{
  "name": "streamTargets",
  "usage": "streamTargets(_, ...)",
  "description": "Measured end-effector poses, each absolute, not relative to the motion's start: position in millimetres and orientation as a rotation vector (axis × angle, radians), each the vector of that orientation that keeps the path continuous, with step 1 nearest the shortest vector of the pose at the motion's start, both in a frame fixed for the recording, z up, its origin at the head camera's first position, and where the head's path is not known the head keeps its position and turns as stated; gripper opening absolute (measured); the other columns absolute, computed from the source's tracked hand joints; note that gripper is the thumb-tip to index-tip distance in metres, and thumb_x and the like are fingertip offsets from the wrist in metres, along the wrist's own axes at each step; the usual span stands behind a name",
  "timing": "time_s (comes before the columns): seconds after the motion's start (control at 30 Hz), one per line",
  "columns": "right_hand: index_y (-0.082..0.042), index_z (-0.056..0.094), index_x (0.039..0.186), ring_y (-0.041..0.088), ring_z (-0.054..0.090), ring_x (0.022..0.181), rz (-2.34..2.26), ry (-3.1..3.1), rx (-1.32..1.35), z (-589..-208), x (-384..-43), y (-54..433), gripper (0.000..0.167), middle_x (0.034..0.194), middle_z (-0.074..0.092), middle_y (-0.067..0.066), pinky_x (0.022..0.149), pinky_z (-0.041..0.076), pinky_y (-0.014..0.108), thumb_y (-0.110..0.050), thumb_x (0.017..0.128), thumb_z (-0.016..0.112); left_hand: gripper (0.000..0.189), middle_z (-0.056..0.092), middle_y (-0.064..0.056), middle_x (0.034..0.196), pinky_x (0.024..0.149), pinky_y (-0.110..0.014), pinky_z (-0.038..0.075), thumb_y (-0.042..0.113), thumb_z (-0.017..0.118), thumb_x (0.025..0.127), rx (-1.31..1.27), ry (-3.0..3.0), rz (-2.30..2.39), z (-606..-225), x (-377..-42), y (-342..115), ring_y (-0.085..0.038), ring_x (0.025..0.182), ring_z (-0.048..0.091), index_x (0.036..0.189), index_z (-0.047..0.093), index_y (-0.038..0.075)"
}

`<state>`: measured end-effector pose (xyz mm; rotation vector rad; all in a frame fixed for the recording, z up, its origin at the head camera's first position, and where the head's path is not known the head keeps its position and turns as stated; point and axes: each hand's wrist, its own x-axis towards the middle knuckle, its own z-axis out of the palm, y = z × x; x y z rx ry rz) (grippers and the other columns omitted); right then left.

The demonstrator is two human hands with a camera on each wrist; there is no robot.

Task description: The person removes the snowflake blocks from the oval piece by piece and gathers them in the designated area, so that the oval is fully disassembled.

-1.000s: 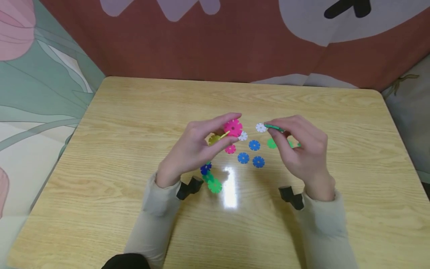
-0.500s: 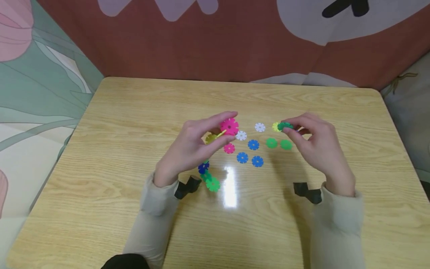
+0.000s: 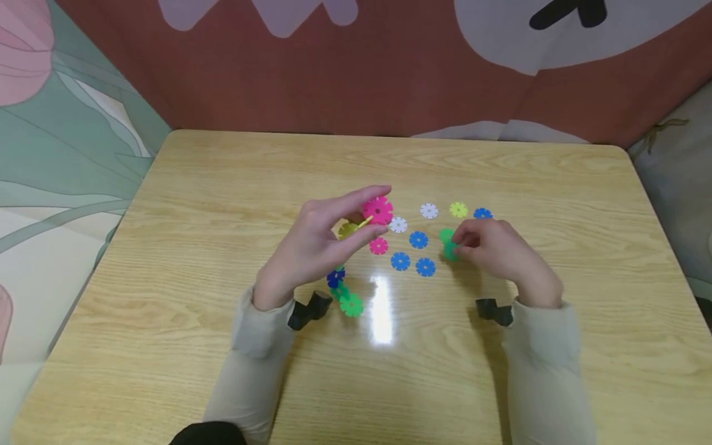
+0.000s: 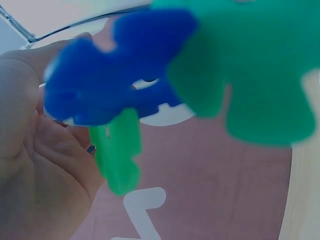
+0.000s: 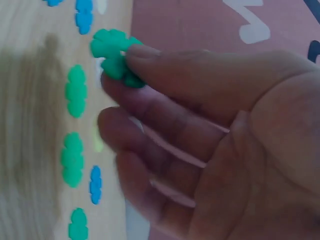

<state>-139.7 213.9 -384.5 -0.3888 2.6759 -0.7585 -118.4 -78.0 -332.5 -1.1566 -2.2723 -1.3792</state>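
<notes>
My left hand (image 3: 317, 241) holds a linked chain of notched plastic discs. A pink disc (image 3: 378, 210) sits between its thumb and fingertips, with a yellow disc (image 3: 348, 230) behind. Below the hand hang a dark blue disc (image 3: 335, 277) and a bright green disc (image 3: 351, 305) of that chain. Close up in the left wrist view are a blue disc (image 4: 80, 75), a teal-green disc (image 4: 265, 100) and a light green disc (image 4: 123, 170). My right hand (image 3: 500, 253) pinches a single green disc (image 5: 107, 45) between thumb and index finger, above the table.
Loose discs lie on the wooden table (image 3: 222, 185): several blue discs (image 3: 418, 240), white discs (image 3: 429, 211), a pink disc (image 3: 379, 246), a yellow-green disc (image 3: 458, 210) and green discs (image 5: 73, 160). A red patterned wall (image 3: 389, 74) stands behind the far edge.
My right hand has swung right, then back toward me and left, keeping the green disc pinched. The yellow-green and far blue discs are now uncovered. My left hand has stayed nearly still.
</notes>
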Motion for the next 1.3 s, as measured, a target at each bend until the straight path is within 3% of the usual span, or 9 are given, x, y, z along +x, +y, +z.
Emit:
streamTargets(0.23, -0.007, 0.069, 0.088, 0.019, 0.057, 0.080, -0.699, 2.615, -0.404, -395.1, -142.2, 209.0, 0.006, 0.086, 0.068, 0.004, 0.073, 0.044, 0.032, -0.012, 0.089, 0.066, 0.044, 0.073, -0.010, 0.100, 0.071, -0.023, 0.052, 0.007, 0.073, 0.085, -1.155, -2.282, -1.379, -332.6, -117.2, -77.0, -0.010, 0.076, 0.067, 0.125, 0.060, -0.006)
streamTargets(0.6, -0.005, 0.069, 0.091, 0.023, 0.055, 0.083, -0.626, 2.608, -0.357, -399.6, -142.9, 208.5, 0.008, 0.088, 0.067, 0.008, 0.076, 0.046, 0.038, -0.012, 0.090, 0.066, 0.043, 0.072, -0.011, 0.106, 0.065, -0.025, 0.051, 0.006, 0.072, 0.085, -1.152, -2.307, -1.369, -332.1, -116.4, -76.6, -0.010, 0.076, 0.068, 0.126, 0.060, -0.004)
streamTargets(0.77, -0.005, 0.069, 0.092, 0.023, 0.055, 0.083, -0.597, 2.620, -0.328, -400.7, -143.5, 207.3, 0.008, 0.089, 0.066, 0.009, 0.077, 0.046, 0.039, -0.011, 0.089, 0.065, 0.043, 0.070, -0.011, 0.113, 0.076, -0.024, 0.054, 0.006, 0.071, 0.087, -1.158, -2.302, -1.382, -331.3, -116.2, -76.0, -0.010, 0.082, 0.066, 0.127, 0.060, -0.002)
streamTargets(0.93, -0.005, 0.069, 0.094, 0.024, 0.055, 0.083, -0.576, 2.637, -0.302, -398.5, -143.8, 205.3, 0.011, 0.091, 0.066, 0.009, 0.075, 0.046, 0.038, -0.016, 0.090, 0.066, 0.041, 0.068, -0.007, 0.104, 0.076, -0.023, 0.050, 0.006, 0.072, 0.086, -1.173, -2.244, -1.372, -332.5, -117.6, -75.0, -0.011, 0.087, 0.058, 0.125, 0.062, 0.000)
streamTargets(1.1, -0.009, 0.070, 0.098, 0.022, 0.057, 0.080, -0.811, 2.769, -0.319, -386.0, -138.8, 196.4, 0.019, 0.090, 0.068, 0.005, 0.068, 0.046, 0.033, -0.027, 0.093, 0.065, 0.041, 0.062, -0.006, 0.097, 0.069, -0.022, 0.045, 0.006, 0.073, 0.084, -1.164, -2.216, -1.328, -333.4, -118.4, -74.6, -0.012, 0.085, 0.053, 0.124, 0.063, 0.000)
streamTargets(1.3, -0.014, 0.071, 0.104, 0.011, 0.060, 0.077, -1.332, 2.840, -0.487, -357.9, -119.9, 176.4, 0.018, 0.094, 0.071, -0.001, 0.066, 0.049, 0.022, -0.027, 0.094, 0.064, 0.050, 0.064, -0.006, 0.092, 0.073, -0.020, 0.051, 0.005, 0.077, 0.081, -1.193, -2.209, -1.350, -334.3, -119.1, -72.8, -0.011, 0.082, 0.057, 0.127, 0.060, -0.003)
